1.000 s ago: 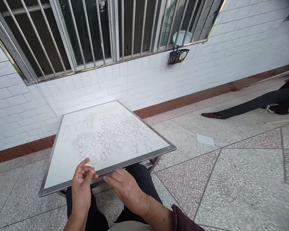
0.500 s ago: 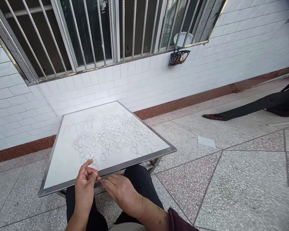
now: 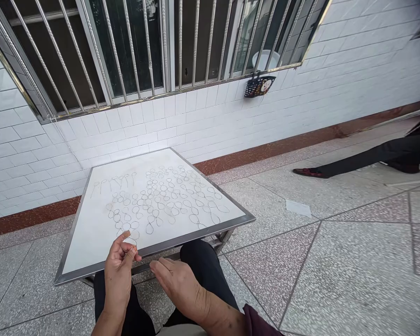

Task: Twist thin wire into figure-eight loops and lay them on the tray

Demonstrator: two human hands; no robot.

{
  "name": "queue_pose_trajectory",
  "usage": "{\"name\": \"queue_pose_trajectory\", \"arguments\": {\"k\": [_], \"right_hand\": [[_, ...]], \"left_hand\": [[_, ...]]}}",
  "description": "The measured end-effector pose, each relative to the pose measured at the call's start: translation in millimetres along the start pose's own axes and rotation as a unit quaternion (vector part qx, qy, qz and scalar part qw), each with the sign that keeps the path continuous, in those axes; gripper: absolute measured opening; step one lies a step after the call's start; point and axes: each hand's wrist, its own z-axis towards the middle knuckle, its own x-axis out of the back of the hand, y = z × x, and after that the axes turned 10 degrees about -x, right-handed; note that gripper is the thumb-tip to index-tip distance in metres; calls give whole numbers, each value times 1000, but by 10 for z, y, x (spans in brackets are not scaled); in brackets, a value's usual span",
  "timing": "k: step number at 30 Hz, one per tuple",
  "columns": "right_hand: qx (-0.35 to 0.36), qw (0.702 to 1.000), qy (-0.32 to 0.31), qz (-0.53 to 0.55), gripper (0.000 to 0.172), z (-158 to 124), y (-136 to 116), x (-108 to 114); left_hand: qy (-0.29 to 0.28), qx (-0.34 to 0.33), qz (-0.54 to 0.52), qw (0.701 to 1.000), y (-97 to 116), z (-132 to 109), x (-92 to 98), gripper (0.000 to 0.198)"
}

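My left hand (image 3: 118,275) pinches a thin dark loop (image 3: 136,242) of wire or thread between thumb and fingers, over the front edge of a white-topped table (image 3: 87,254). To its right, a small gap away, is my right hand (image 3: 182,284). Its fingers are pressed together, and whether a thin strand runs between them is too fine to see. On the tabletop lie several thin loops twisted into figure-eights (image 3: 150,227), crowded across the middle and right. Toward the far left is a row of single loops with straight tails (image 3: 114,178).
The table has a metal rim (image 3: 196,234) and stands by a white tiled wall (image 3: 196,112) with a barred window. A small dark basket (image 3: 259,86) hangs from the bars. Another person's leg (image 3: 357,158) stretches out at the right, and white paper (image 3: 298,208) lies on the floor.
My hands have moved apart: the left has shifted slightly left with the loop, the right slightly right. The gap between them is wider.
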Motion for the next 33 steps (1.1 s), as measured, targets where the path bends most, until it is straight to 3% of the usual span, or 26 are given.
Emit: {"name": "queue_pose_trajectory", "arguments": {"k": [12, 17, 21, 25, 27, 33], "right_hand": [[-15, 999, 14, 31, 20, -90, 67, -61], [-47, 996, -19, 68, 29, -166, 51, -108], [-72, 990, -76, 95, 26, -178, 61, -28], [-113, 981, -45, 151, 17, -56, 97, 139], [-162, 959, -26, 233, 18, 41, 76, 208], [-287, 847, -48, 444, 20, 185, -19, 198]], "left_hand": [[5, -32, -21, 999, 93, -13, -54, 44], [0, -33, -26, 999, 50, -10, -38, 43], [-22, -29, -21, 999, 18, -4, -1, 47], [-57, 5, -3, 998, 62, -42, -9, 61], [-82, 26, -1, 996, 96, -91, -45, 70], [-149, 73, -22, 986, 96, -231, -119, 80]]}}
